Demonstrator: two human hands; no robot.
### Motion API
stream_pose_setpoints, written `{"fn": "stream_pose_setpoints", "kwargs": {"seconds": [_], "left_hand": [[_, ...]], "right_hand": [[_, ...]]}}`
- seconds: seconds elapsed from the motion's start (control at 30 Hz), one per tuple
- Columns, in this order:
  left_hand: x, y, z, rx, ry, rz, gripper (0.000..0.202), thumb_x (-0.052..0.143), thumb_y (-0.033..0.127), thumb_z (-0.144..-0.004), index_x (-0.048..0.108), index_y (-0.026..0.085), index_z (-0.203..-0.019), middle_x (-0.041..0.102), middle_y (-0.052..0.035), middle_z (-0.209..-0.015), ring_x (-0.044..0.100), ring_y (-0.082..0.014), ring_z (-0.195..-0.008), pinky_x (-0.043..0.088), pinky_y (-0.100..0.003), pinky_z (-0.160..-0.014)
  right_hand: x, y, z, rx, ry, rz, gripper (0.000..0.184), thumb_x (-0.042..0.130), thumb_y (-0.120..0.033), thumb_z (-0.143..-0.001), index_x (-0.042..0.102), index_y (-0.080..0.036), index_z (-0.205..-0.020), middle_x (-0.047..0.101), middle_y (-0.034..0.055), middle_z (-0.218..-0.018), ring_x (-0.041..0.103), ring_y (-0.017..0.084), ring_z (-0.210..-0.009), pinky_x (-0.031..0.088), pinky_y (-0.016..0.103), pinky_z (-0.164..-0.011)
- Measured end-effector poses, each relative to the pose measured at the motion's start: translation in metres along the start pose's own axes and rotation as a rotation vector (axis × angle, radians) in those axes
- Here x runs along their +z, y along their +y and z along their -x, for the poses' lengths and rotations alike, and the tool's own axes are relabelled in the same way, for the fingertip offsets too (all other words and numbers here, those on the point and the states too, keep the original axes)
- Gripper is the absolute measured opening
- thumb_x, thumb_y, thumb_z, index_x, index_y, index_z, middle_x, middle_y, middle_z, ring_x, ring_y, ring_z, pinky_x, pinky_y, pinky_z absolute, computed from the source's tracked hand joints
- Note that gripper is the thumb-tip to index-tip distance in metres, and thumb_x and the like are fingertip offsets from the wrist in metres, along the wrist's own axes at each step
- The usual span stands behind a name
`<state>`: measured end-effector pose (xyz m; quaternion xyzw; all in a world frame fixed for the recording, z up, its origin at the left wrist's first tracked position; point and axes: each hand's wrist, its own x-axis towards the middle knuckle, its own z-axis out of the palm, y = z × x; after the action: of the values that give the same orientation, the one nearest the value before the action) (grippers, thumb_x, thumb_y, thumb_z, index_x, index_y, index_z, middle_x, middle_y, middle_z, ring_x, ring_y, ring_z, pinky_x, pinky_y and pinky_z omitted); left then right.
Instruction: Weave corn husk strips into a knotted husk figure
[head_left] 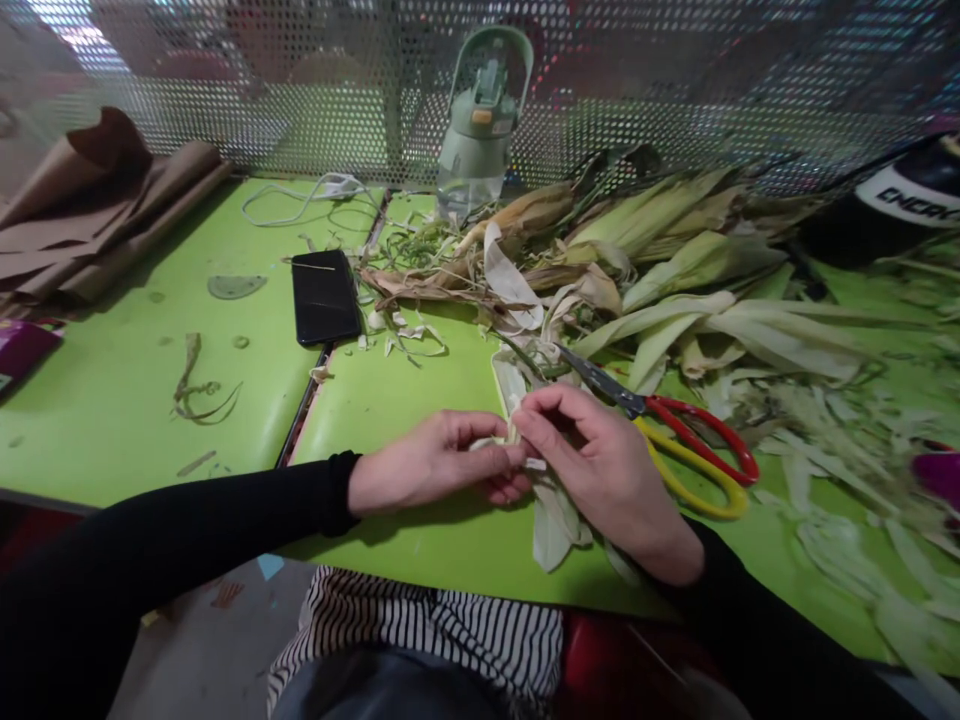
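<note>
My left hand (442, 462) and my right hand (600, 465) meet over the green table (390, 400), both pinching the same pale strip of corn husk (551, 520). The strip's lower end hangs out below my right hand toward the table's near edge. Fingers of both hands are closed on it. Scissors (675, 430) with one red and one yellow handle lie flat just right of my right hand, blades pointing up-left. A heap of corn husks (660, 260) spreads behind them.
A black phone (324, 296) lies left of the husks, with a white cable (300, 195) behind it. A green water bottle (480, 120) stands against the perforated metal screen. Brown paper (97, 200) sits far left. Husk scraps (847, 480) cover the right side.
</note>
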<state>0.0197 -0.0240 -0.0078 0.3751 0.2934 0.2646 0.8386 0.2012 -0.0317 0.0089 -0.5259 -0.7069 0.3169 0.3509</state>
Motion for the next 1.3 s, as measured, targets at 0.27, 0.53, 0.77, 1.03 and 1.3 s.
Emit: {"fn": "stream_pose_setpoints", "kwargs": {"seconds": [0.27, 0.53, 0.77, 1.03, 1.3], "left_hand": [[-0.003, 0.018, 0.000, 0.157, 0.196, 0.196, 0.013, 0.052, 0.015, -0.097, 0.062, 0.017, -0.105, 0.070, -0.0061, -0.114, 0.072, -0.0088, -0.079, 0.058, -0.015, -0.057], [0.001, 0.012, 0.006, 0.132, 0.114, 0.029, 0.032, 0.048, 0.028, -0.100, 0.054, 0.024, -0.131, 0.063, -0.0100, -0.128, 0.074, -0.0143, -0.092, 0.042, -0.010, -0.038], [0.003, 0.010, 0.005, 0.235, 0.133, -0.097, 0.038, 0.066, 0.029, -0.091, 0.055, 0.020, -0.126, 0.070, -0.0003, -0.082, 0.068, -0.0086, -0.066, 0.032, -0.010, -0.036], [-0.005, 0.014, 0.002, 0.223, 0.187, -0.105, 0.023, 0.068, 0.024, -0.088, 0.061, 0.017, -0.109, 0.075, -0.0025, -0.092, 0.067, -0.0070, -0.068, 0.040, -0.011, -0.045], [-0.004, 0.021, 0.000, 0.327, 0.180, 0.026, 0.022, 0.061, 0.021, -0.094, 0.060, 0.019, -0.115, 0.075, -0.0035, -0.103, 0.068, -0.0092, -0.091, 0.052, -0.019, -0.081]], "right_hand": [[-0.003, -0.001, -0.003, 0.011, -0.060, 0.049, 0.029, 0.059, -0.051, -0.092, 0.065, -0.022, -0.090, 0.071, 0.0041, -0.086, 0.061, 0.015, -0.067, 0.048, 0.026, -0.056], [-0.004, 0.003, -0.008, 0.159, -0.119, -0.031, 0.040, 0.060, -0.055, -0.089, 0.072, -0.019, -0.102, 0.072, 0.0038, -0.082, 0.063, 0.015, -0.067, 0.048, 0.026, -0.055], [-0.003, -0.002, -0.006, 0.244, -0.239, -0.293, 0.036, 0.063, -0.053, -0.088, 0.071, -0.020, -0.075, 0.068, 0.0010, -0.069, 0.057, 0.011, -0.057, 0.047, 0.023, -0.050], [-0.009, -0.006, 0.001, -0.113, -0.291, 0.017, 0.039, 0.055, -0.035, -0.094, 0.052, -0.022, -0.057, 0.047, -0.0029, -0.053, 0.042, 0.010, -0.049, 0.035, 0.024, -0.046], [-0.009, -0.002, -0.001, 0.047, -0.349, -0.225, 0.034, 0.050, -0.050, -0.096, 0.067, -0.022, -0.087, 0.062, 0.0001, -0.065, 0.053, 0.012, -0.055, 0.041, 0.024, -0.047]]}}
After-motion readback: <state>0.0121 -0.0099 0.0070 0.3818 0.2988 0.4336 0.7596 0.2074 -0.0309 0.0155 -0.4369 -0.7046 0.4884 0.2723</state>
